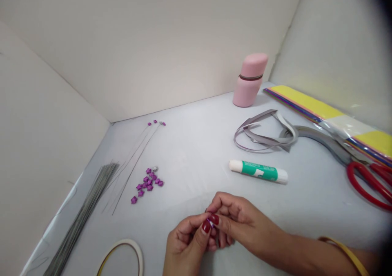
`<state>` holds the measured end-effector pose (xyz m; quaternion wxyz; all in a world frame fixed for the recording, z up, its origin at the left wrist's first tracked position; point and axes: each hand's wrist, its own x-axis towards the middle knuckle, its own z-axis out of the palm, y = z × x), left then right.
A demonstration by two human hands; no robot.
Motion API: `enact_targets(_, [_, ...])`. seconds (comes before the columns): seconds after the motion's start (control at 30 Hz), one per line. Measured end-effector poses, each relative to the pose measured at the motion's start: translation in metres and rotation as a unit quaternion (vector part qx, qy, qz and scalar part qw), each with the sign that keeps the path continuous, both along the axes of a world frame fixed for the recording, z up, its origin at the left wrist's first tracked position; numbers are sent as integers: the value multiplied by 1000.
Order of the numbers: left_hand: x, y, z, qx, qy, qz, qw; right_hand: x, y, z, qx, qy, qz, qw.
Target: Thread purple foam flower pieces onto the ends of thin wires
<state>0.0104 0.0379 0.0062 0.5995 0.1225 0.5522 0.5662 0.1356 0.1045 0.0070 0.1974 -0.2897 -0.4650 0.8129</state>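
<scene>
My left hand and my right hand meet low in the view, their fingertips pinching a tiny purple and white piece. The fingers hide most of it, so its exact form is unclear. A cluster of small purple paper flowers lies up and to the left of my hands. Beyond them rest several thin wires tipped with purple flowers. A green and white glue stick lies just above my right hand, not touching it.
A bundle of thin grey wires lies at left, with a tape roll at the bottom. Grey paper strips, red-handled scissors, a coloured paper pack and a pink bottle occupy the right and back, against pale walls.
</scene>
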Motion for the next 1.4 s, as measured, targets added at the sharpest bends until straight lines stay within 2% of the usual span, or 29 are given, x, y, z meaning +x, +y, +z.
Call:
enact_targets(0.17, [0, 0, 1, -17, -17, 5, 1000, -1, 0, 0, -1, 5, -2, 1000])
enact_targets(0.37, [0, -1, -4, 0, -11, -6, 1000, -2, 2, 3, -10, -13, 1, 1000])
enact_targets(1.07, [0, -1, -1, 10, -9, -13, 1000, -1, 2, 3, -22, -7, -5, 1000])
enact_targets(1.3, [2, -2, 0, 37, 38, -21, 998, 0, 1, 1, -12, -20, -1, 1000])
enact_targets(1.4, [1, -3, 0, 34, 31, -19, 999, 0, 1, 0, -4, -17, -1, 1000])
